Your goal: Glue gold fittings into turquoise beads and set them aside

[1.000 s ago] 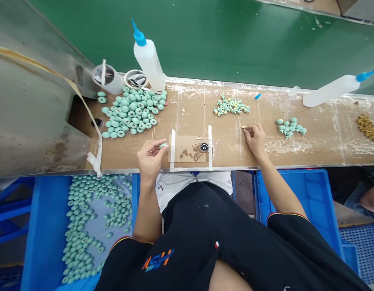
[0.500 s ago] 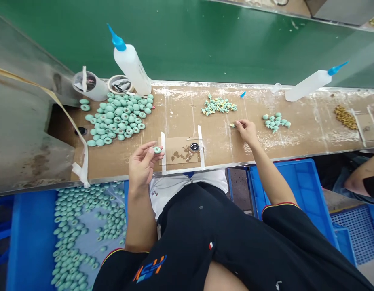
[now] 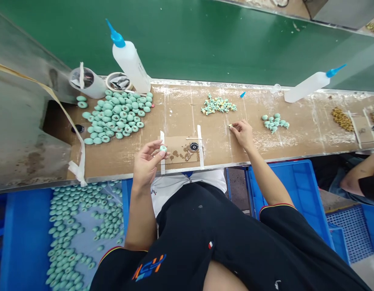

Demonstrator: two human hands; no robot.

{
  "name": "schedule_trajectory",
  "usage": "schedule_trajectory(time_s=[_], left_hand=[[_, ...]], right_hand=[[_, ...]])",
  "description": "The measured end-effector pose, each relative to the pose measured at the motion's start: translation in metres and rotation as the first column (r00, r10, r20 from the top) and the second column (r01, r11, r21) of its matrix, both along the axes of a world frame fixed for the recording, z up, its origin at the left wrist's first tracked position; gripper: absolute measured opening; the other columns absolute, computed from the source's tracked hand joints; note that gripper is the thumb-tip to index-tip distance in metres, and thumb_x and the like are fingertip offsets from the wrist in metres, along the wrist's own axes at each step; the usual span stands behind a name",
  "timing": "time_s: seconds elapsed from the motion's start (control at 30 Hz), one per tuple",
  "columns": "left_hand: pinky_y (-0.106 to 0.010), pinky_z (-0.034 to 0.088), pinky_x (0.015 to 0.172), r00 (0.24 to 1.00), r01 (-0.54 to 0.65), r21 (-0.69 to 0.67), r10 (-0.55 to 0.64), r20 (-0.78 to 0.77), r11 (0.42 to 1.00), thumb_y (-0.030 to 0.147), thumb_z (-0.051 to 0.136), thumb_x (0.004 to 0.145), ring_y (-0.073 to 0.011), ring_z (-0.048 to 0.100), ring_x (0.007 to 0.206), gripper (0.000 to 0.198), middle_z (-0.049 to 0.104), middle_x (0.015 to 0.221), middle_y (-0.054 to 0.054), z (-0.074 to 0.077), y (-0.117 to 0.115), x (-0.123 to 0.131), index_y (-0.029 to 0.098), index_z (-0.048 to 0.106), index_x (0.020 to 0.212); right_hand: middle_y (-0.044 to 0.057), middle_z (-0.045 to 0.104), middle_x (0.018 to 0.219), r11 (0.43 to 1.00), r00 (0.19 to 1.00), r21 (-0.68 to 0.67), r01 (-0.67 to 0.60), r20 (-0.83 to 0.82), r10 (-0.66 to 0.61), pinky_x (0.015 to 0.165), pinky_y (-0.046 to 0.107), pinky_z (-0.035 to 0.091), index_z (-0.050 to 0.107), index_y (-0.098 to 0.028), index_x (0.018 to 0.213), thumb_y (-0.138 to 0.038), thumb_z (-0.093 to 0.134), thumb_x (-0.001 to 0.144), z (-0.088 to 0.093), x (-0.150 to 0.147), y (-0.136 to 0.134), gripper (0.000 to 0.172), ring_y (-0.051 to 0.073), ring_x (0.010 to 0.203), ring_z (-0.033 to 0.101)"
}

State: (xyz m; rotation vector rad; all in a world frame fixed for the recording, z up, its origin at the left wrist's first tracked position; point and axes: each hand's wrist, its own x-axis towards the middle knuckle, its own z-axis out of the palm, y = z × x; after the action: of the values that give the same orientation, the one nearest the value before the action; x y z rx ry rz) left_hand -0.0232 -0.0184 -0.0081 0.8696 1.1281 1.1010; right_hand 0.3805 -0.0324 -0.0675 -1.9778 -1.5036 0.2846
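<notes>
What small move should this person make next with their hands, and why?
Probably bring the small pale piece pinched in the right hand across to the teal bead held up in the left hand. Both hands are already gripping something, but they are apart, with the taped cardboard pad between them.

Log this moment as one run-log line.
left hand: teal bead in fingertips | right hand: small gold piece at fingertips | nearby: taped cardboard pad, teal bead pile

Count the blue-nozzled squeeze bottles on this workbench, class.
2: one squeeze bottle stands tilted at the back edge of the workbench, left of centre; another squeeze bottle lies along that edge, right.
</notes>
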Motion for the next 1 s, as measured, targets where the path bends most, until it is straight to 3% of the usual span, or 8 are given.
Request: schedule_trajectory(time_s=[0.17, 0.3, 0.4, 0.5, 0.6, 0.8, 1.0], left_hand=[[-0.032, 0.065, 0.074, 0.999, 0.047, 0.003, -0.047, 0.001, 0.999, 0.042, 0.097, 0.061, -0.0191, 0.077, 0.076, 0.044, 0.080, 0.099, -0.008, 0.002, -0.004, 0.003, 0.019, 0.076, 0.092], [-0.037, 0.067, 0.077, 0.998, 0.057, -0.002, -0.057, 0.023, 0.998, 0.040, 0.098, 0.059, -0.0212, 0.077, 0.079, 0.044, 0.080, 0.096, -0.009, -0.001, -0.006, 0.004, 0.018, 0.079, 0.093], [-0.035, 0.066, 0.075, 0.998, 0.058, -0.004, -0.058, 0.022, 0.998, 0.038, 0.097, 0.059, -0.0191, 0.075, 0.075, 0.043, 0.080, 0.094, -0.008, -0.003, -0.007, 0.004, 0.018, 0.081, 0.093], [-0.032, 0.064, 0.073, 0.998, 0.056, -0.002, -0.056, 0.033, 0.998, 0.036, 0.096, 0.060, -0.0166, 0.073, 0.072, 0.040, 0.079, 0.091, -0.006, -0.004, -0.008, 0.004, 0.018, 0.082, 0.093], [-0.031, 0.063, 0.075, 0.998, 0.044, -0.015, -0.043, 0.046, 0.999, 0.036, 0.095, 0.061, -0.0172, 0.074, 0.074, 0.039, 0.078, 0.089, -0.005, -0.004, -0.008, 0.005, 0.018, 0.082, 0.092], [-0.033, 0.064, 0.076, 0.998, 0.018, -0.064, -0.015, 0.055, 0.998, 0.036, 0.096, 0.059, -0.0182, 0.075, 0.075, 0.040, 0.076, 0.088, -0.004, -0.008, -0.010, 0.005, 0.018, 0.080, 0.090], [-0.032, 0.064, 0.075, 0.998, 0.019, -0.088, -0.013, 0.067, 0.996, 0.040, 0.096, 0.060, -0.0175, 0.074, 0.072, 0.039, 0.076, 0.086, -0.003, -0.012, -0.012, 0.004, 0.019, 0.080, 0.089]], right_hand=[[0.004, 0.067, 0.084, 1.000, 1.000, -0.003, -0.002, 0.009, 0.002, 0.076, 0.038, 0.056, 0.071, -0.022, 0.084, -0.035, 0.069, 0.089, 0.004, -0.001, 0.003, 0.014, 0.018, 0.068, 0.058], [0.006, 0.070, 0.087, 1.000, 0.999, -0.001, -0.031, -0.039, 0.031, 0.071, 0.036, 0.057, 0.069, -0.022, 0.085, -0.042, 0.067, 0.091, 0.019, -0.018, 0.000, 0.020, 0.020, 0.074, 0.063], [0.006, 0.073, 0.089, 0.973, 0.969, -0.001, -0.229, -0.096, 0.228, 0.072, 0.035, 0.058, 0.070, -0.023, 0.091, -0.045, 0.065, 0.095, 0.040, -0.046, -0.007, 0.023, 0.020, 0.076, 0.066], [0.005, 0.073, 0.090, 0.876, 0.873, 0.013, -0.481, -0.081, 0.481, 0.075, 0.036, 0.059, 0.072, -0.024, 0.095, -0.043, 0.065, 0.098, 0.062, -0.078, -0.015, 0.020, 0.020, 0.077, 0.067], [0.007, 0.073, 0.098, 0.780, 0.779, -0.012, -0.626, -0.060, 0.624, 0.077, 0.036, 0.060, 0.073, -0.026, 0.101, -0.039, 0.062, 0.102, 0.074, -0.103, -0.018, 0.017, 0.020, 0.083, 0.069], [0.009, 0.073, 0.103, 0.697, 0.697, -0.087, -0.712, 0.029, 0.716, 0.083, 0.038, 0.060, 0.076, -0.027, 0.104, -0.030, 0.061, 0.104, 0.066, -0.121, -0.009, 0.015, 0.024, 0.093, 0.071], [0.009, 0.071, 0.102, 0.684, 0.673, -0.172, -0.709, 0.122, 0.729, 0.083, 0.040, 0.058, 0.077, -0.026, 0.103, -0.026, 0.059, 0.104, 0.058, -0.127, -0.006, 0.018, 0.025, 0.092, 0.068]])
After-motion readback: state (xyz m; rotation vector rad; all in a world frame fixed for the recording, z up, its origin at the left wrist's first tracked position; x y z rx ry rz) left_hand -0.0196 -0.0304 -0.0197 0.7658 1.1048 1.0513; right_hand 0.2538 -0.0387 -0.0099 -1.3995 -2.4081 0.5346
